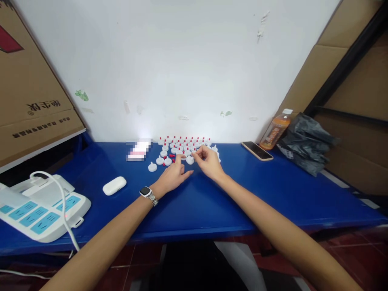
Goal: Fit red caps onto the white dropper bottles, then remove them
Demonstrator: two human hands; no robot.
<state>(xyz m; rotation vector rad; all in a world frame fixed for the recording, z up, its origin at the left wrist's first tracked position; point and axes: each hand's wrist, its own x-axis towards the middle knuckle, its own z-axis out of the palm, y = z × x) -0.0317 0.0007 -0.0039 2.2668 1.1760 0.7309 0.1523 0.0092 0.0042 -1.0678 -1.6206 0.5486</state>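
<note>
Several white round caps with short spouts, many with small red tips [180, 138] on them, stand in rows at the back of the blue table. My left hand [172, 176] is among the nearer caps, index finger stretched forward and thumb apart, holding nothing that I can see. Just left of that finger lie loose red tips [172, 155]. My right hand [209, 162] pinches thumb and index finger together beside a white cap [190, 160]; whatever is between those fingertips is too small to make out. A bare white cap [152, 167] sits apart at the front left.
On the left are a white earbud case [114, 186] and a power strip [45, 214] with a white cable. A phone [257, 150], a drink bottle [275, 129] and a black plastic bag [309, 141] are at the right. A white wall [194, 72] rises behind the table [200, 206].
</note>
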